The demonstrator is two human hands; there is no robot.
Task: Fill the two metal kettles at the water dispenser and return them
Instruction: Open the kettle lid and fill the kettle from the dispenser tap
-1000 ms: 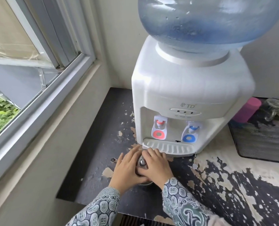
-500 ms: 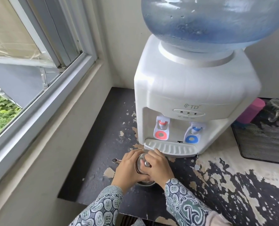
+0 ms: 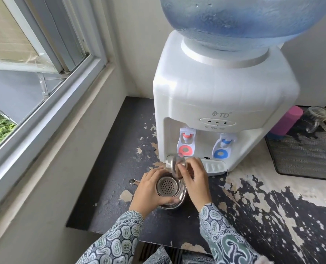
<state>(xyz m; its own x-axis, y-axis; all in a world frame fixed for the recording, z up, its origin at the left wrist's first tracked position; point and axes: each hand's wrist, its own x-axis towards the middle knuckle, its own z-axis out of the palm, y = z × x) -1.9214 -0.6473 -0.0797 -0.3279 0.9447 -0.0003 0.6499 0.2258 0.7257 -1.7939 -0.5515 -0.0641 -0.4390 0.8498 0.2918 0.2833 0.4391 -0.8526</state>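
Lifted now, lid (image 3: 174, 165) pinched in right hand (image 3: 194, 180); left hand (image 3: 148, 191) grips kettle (image 3: 169, 189) on peeling counter (image 3: 253, 197).

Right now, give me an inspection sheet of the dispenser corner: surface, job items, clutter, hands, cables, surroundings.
Surface: dark countertop, coating badly flaked on the right side.
Job's things: one metal kettle stands in front of the water dispenser, lid lifted off, perforated strainer exposed inside; second kettle not in view.
Clutter: pink bottle and glass jar by a black mesh mat, right of the dispenser.
Hands: left hand grips the kettle body; right hand pinches the lid, tilted, above the opening.
Cables: nothing seen.
Surroundings: window to the left, wall behind.
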